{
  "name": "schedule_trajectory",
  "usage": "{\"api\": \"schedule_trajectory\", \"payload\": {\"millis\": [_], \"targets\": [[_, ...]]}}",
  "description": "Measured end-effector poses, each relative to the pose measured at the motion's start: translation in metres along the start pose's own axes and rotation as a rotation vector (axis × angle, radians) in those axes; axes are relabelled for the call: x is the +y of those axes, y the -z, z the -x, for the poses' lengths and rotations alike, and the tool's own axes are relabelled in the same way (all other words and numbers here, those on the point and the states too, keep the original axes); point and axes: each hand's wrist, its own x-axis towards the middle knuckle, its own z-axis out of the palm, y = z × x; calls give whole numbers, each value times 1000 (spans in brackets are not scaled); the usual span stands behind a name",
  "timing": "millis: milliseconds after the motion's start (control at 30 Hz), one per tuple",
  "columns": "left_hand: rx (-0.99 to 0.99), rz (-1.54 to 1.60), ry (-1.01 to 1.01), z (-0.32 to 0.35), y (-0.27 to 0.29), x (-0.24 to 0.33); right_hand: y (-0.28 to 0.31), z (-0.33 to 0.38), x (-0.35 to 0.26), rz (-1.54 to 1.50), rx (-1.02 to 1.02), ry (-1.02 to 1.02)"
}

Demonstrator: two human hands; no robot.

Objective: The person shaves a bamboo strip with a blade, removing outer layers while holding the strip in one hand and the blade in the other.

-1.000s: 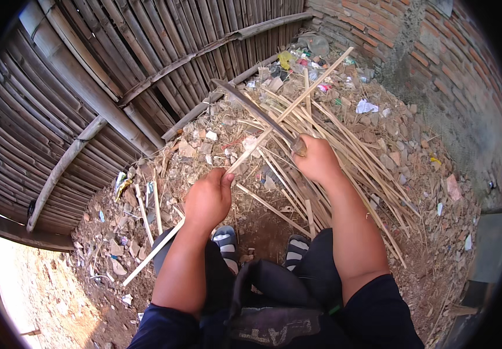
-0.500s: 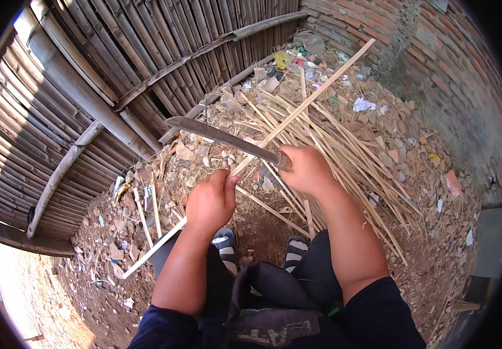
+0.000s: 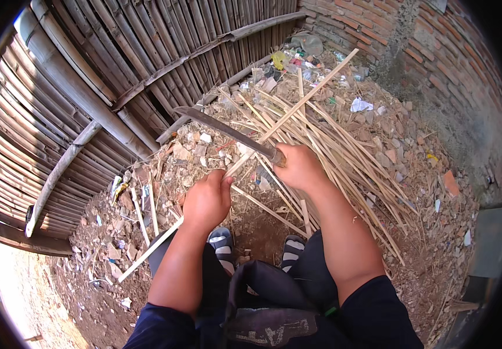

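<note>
My left hand (image 3: 207,200) is closed round a long pale bamboo strip (image 3: 315,93), which slants from the lower left up to the far right. In my right hand (image 3: 299,166) is the short handle of a machete (image 3: 222,129). Its dark blade points to the upper left, with a hooked tip, and crosses the strip a little beyond my left hand. Whether the edge bites into the strip I cannot tell. Under and beyond the strip lies a loose pile of similar bamboo strips (image 3: 349,157) on the ground.
A bamboo-slat wall (image 3: 163,52) with round poles rises on the left. At the far right stands a brick wall (image 3: 454,64). Rubble, dry straw and litter such as a white scrap (image 3: 362,104) cover the ground. My sandalled feet (image 3: 222,247) are close below my hands.
The strip's far end has dropped lower and a little left. My right hand and the machete have shifted slightly left, and the blade tilts more steeply. Both grips stay the same.
</note>
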Motion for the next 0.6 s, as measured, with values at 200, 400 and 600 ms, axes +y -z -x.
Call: {"api": "schedule_trajectory", "payload": {"millis": [200, 400, 600], "targets": [[-44, -11, 9, 1, 1, 3, 17, -4, 13, -28, -85, -59], [-51, -18, 0, 0, 5, 4, 12, 4, -4, 127, -51, 89], [-44, -42, 5, 1, 14, 3, 26, 10, -4, -14, 24, -1]]}}
